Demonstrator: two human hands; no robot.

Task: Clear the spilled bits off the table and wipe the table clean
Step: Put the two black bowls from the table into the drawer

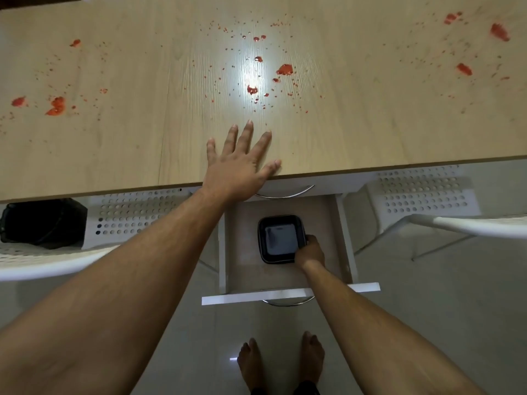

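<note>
Red spilled bits and smears lie scattered across the light wooden table, with clusters at the left, centre and far right. My left hand rests flat on the table near its front edge, fingers spread and straight. Below the table an open white drawer holds a black square tray. My right hand reaches down into the drawer and grips the tray's right edge.
A black bin stands under the table at the left. White perforated chairs flank the drawer on both sides. My bare feet stand on the glossy floor in front of the drawer.
</note>
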